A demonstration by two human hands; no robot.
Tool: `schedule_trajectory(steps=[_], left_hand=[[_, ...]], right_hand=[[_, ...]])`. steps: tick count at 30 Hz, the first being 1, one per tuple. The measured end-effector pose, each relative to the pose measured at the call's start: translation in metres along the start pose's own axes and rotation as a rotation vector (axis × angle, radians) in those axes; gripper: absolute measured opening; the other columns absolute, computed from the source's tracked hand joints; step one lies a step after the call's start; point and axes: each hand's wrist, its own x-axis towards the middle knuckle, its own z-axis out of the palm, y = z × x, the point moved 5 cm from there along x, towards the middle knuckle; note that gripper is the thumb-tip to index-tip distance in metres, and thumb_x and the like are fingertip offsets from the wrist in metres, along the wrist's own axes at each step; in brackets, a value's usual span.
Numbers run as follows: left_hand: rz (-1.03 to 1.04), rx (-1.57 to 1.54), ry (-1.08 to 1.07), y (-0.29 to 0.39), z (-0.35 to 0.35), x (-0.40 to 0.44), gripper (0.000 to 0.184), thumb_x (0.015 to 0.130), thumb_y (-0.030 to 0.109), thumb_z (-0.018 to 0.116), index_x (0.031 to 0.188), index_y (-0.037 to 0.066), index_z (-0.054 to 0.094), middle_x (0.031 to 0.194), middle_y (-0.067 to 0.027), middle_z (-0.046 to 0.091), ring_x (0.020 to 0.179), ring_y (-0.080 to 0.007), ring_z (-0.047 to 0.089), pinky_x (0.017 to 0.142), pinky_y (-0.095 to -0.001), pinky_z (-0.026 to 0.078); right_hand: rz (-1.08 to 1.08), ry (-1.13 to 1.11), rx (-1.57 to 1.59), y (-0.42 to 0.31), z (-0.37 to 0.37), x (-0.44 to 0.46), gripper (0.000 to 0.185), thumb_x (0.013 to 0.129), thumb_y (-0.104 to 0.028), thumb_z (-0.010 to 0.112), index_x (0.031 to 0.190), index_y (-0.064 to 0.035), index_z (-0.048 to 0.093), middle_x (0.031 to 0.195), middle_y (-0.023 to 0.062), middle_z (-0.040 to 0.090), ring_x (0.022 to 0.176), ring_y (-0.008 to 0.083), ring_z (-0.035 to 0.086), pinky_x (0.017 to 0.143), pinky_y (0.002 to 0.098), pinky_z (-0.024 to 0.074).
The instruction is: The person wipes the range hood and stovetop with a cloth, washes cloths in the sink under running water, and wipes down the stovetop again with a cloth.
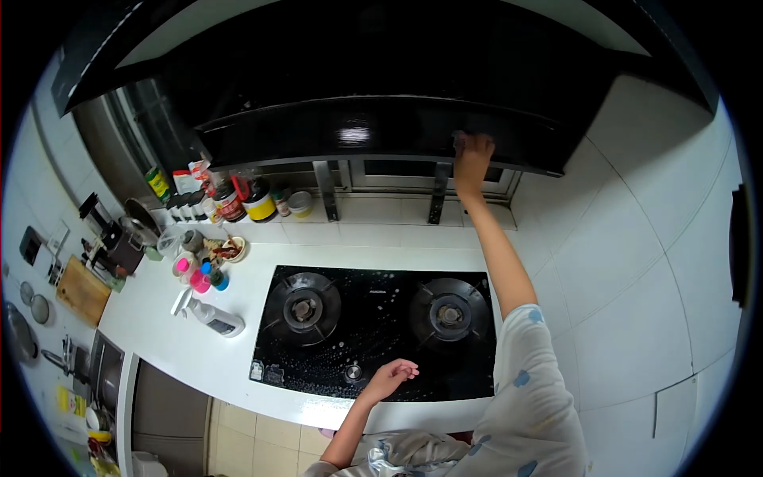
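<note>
My right hand (474,153) is raised against the lower front panel of the black range hood (397,131), its fingers closed on something small and dark that I cannot make out. Over the front part of the black gas stove (377,334) hangs my left hand (391,379), with its fingers loosely curled and nothing visible in them. White drops or foam spots dot the stove's glass around the two burners. A white spray bottle (216,317) lies on the counter left of the stove.
Jars and bottles (258,200) line the ledge behind the counter. Pink- and blue-capped bottles (199,274) and a small bowl (233,249) stand at the left. A cutting board (83,291) leans by the left wall. White tiles (628,278) cover the right wall.
</note>
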Motion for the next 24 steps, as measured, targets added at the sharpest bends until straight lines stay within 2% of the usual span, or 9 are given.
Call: schedule_trajectory(steps=[5, 11, 19, 22, 24], left_hand=[[0.032, -0.024, 0.086, -0.007, -0.013, -0.024, 0.018, 0.089, 0.008, 0.048, 0.104, 0.001, 0.055, 0.093, -0.006, 0.062, 0.085, -0.0102, 0.057, 0.078, -0.0222, 0.045], [-0.013, -0.063, 0.242, 0.007, -0.039, -0.066, 0.019, 0.089, 0.006, 0.046, 0.104, -0.001, 0.055, 0.093, -0.0065, 0.062, 0.086, -0.0108, 0.057, 0.08, -0.0225, 0.045], [0.032, -0.083, 0.373, 0.009, -0.103, -0.118, 0.02, 0.088, 0.006, 0.046, 0.105, -0.001, 0.055, 0.095, -0.007, 0.062, 0.087, -0.0108, 0.057, 0.08, -0.0229, 0.045], [-0.053, 0.007, 0.443, 0.021, -0.13, -0.14, 0.019, 0.088, 0.006, 0.046, 0.104, 0.0, 0.055, 0.095, -0.0069, 0.062, 0.087, -0.0106, 0.057, 0.08, -0.0227, 0.044], [-0.034, 0.009, 0.454, 0.021, -0.149, -0.156, 0.019, 0.089, 0.006, 0.046, 0.104, 0.0, 0.055, 0.094, -0.0069, 0.062, 0.086, -0.0105, 0.057, 0.08, -0.0224, 0.044]], right_hand=[[-0.038, -0.206, 0.145, -0.091, 0.039, -0.007, 0.032, 0.062, 0.01, 0.059, 0.091, -0.0019, 0.059, 0.095, 0.0133, 0.049, 0.093, 0.032, 0.044, 0.082, 0.0363, 0.042], [-0.149, -0.262, 0.236, -0.194, 0.073, -0.008, 0.022, 0.067, 0.005, 0.057, 0.088, -0.0017, 0.059, 0.094, 0.0118, 0.05, 0.097, 0.0308, 0.045, 0.085, 0.035, 0.0418], [-0.307, -0.293, 0.38, -0.304, 0.131, -0.004, 0.021, 0.067, 0.007, 0.056, 0.083, -0.0057, 0.06, 0.092, 0.0101, 0.053, 0.094, 0.0294, 0.047, 0.085, 0.0367, 0.0421], [-0.3, -0.315, 0.439, -0.353, 0.145, 0.002, 0.018, 0.069, 0.006, 0.055, 0.082, -0.0052, 0.059, 0.09, 0.0103, 0.054, 0.093, 0.0299, 0.048, 0.083, 0.0369, 0.0421], [-0.07, -0.332, 0.595, -0.371, 0.141, 0.001, 0.014, 0.072, 0.005, 0.055, 0.082, -0.004, 0.059, 0.091, 0.0115, 0.054, 0.093, 0.0297, 0.047, 0.081, 0.0354, 0.0415]])
